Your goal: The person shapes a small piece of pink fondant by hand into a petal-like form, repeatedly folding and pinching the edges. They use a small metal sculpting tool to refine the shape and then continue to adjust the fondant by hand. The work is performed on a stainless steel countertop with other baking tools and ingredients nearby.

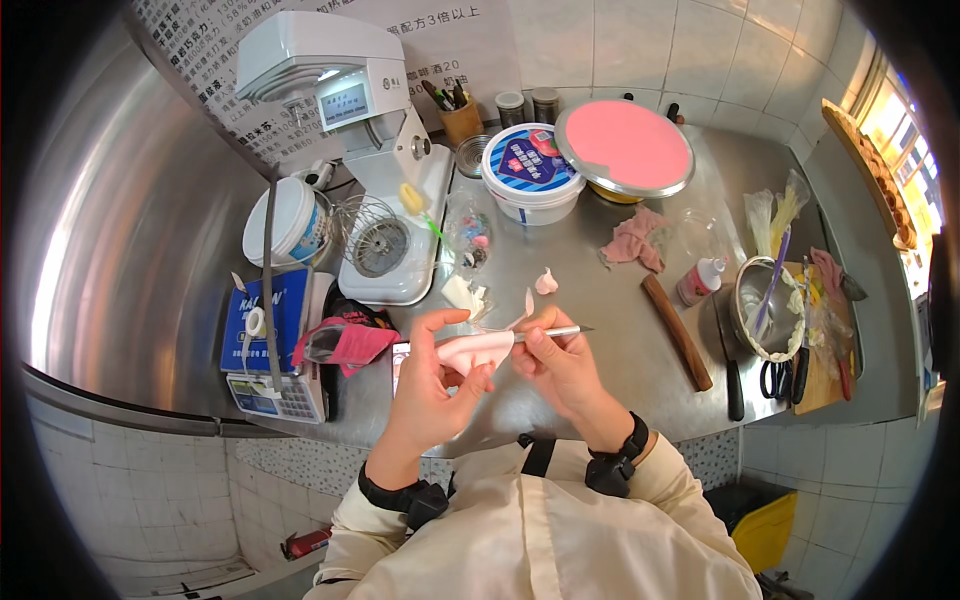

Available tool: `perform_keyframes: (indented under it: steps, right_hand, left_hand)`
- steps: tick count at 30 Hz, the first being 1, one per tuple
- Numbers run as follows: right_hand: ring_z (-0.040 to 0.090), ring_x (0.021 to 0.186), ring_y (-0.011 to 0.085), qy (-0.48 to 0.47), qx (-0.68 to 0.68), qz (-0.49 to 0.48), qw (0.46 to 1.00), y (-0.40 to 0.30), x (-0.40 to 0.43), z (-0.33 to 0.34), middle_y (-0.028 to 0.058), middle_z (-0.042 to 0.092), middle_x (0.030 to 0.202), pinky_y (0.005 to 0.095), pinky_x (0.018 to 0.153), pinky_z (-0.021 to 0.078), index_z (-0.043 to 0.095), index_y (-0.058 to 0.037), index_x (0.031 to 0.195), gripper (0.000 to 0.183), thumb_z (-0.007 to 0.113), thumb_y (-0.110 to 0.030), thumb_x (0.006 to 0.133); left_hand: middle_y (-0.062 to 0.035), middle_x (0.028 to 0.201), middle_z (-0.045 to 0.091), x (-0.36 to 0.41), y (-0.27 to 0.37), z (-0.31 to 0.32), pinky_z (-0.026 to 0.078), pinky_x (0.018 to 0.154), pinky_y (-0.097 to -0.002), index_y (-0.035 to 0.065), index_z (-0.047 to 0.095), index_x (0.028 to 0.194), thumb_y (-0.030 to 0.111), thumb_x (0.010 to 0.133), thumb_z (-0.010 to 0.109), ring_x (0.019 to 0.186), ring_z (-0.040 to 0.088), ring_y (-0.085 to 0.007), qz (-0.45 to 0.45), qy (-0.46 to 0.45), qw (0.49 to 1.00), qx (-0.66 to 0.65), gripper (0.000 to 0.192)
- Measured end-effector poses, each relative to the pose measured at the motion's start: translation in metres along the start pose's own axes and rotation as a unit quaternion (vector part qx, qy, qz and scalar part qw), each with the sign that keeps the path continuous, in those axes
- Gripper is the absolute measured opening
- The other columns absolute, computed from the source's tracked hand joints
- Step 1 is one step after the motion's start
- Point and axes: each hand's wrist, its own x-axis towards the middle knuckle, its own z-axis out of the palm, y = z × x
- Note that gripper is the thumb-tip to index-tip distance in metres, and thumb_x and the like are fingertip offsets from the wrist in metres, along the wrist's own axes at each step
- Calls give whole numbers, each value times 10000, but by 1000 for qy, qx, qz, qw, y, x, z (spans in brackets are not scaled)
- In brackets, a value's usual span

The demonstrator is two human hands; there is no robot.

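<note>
My left hand (442, 382) holds a pale pink, smooth folded piece (476, 351) of soft-looking material, its fingers around the left and lower sides. Between the thumb and fingers of my right hand (551, 360) is a slim craft knife (555, 332), its pointed blade turned to the right and its other end against the pink piece. A thin white strand with a leaf-shaped tip (529, 302) rises just above my right fingers. Beyond my hands lie a small pink lump (547, 282) and a white piece in clear wrap (461, 292). A phone is partly hidden behind my left hand.
A stand mixer (390, 262), wire whisk (367, 225) and kitchen scale (277, 397) stand left. Behind are a lidded tub (532, 176) and a pink-topped turntable (628, 146). To the right lie a wooden rolling pin (676, 334), a long knife (733, 390) and a metal bowl (750, 300).
</note>
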Motion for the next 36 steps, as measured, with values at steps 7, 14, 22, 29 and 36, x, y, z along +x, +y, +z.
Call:
perform_keyframes:
  steps: [7, 14, 22, 29, 36]
  right_hand:
    - [483, 569, 106, -44, -104, -19, 993, -6, 4, 1, 42, 551, 733, 236, 501, 378, 476, -82, 820, 149, 566, -167, 904]
    - [486, 578, 108, -79, -81, -5, 994, -7, 3, -1, 44, 542, 741, 233, 503, 369, 468, -80, 832, 150, 551, -174, 914]
    - [474, 621, 104, -22, -42, -44, 998, 1, 2, 4, 39, 529, 738, 232, 543, 373, 505, -59, 905, 138, 584, -172, 893]
    - [449, 605, 83, -32, -122, -114, 985, 6, 4, 2, 35, 534, 792, 216, 551, 362, 553, -44, 923, 144, 634, -140, 852]
    - [411, 593, 71, 8, -20, -123, 992, 16, 1, 2, 20, 540, 818, 214, 527, 323, 557, -68, 940, 133, 630, -136, 853]
  left_hand:
    - [-117, 947, 587, -3, 11, -8, 515, 588, -231, 29, 365, 1117, 0, 816, 598, 736, 604, -123, -51, -64, 993, 82, 381]
    - [-115, 956, 578, -6, 13, -4, 508, 554, -229, 27, 381, 1097, 10, 825, 598, 728, 609, -141, -16, -54, 995, 86, 348]
    - [-124, 988, 603, -5, 7, -3, 498, 534, -212, 4, 440, 1132, 68, 883, 556, 744, 625, -126, -13, -6, 998, -54, 281]
    - [-138, 925, 625, -5, 3, -6, 499, 494, -219, -5, 485, 1119, 112, 893, 559, 702, 654, -171, -12, -31, 999, -30, 265]
    - [-116, 940, 610, -3, -2, 2, 480, 495, -204, 20, 403, 1229, 16, 862, 554, 674, 611, -115, -69, -21, 996, -43, 396]
